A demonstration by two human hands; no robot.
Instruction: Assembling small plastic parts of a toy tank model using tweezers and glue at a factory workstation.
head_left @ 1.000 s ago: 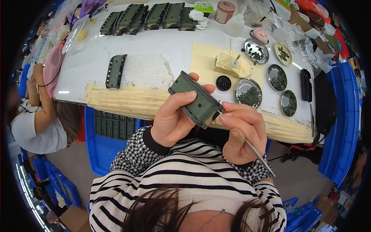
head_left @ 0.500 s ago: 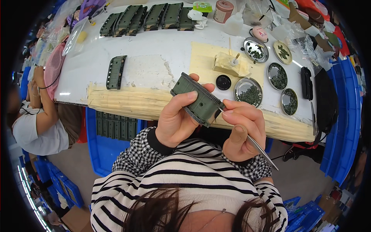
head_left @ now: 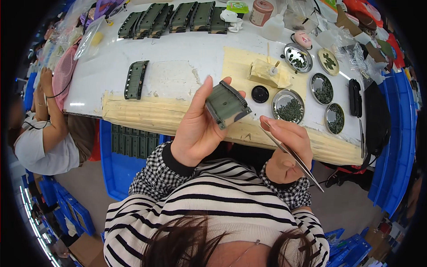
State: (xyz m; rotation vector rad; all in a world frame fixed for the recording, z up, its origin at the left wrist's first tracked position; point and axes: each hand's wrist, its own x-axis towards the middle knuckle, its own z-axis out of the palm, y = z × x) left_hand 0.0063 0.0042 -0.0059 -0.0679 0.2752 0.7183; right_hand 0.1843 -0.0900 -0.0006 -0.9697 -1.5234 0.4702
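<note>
My left hand holds a dark green plastic part with a toothed edge and a brown-and-tan patch at one corner. Its thumb is raised along the part's left side, and the fingers behind it are mostly hidden. Close by on the right, my right hand grips metal tweezers, their tips up near the fingertips and apart from the part. Whether the tips hold anything is too small to tell. Beyond my right hand stands a round metal dish of small dark green pieces.
More dishes of small pieces stand at the right, beside a black case. A yellow taped block and a black lid lie mid-table. Similar green parts line the back; one lies left. A blue crate sits below.
The green part has turned in my left hand, its patched corner now facing me. My right hand with the tweezers has drawn away from the part, slightly to the right.
</note>
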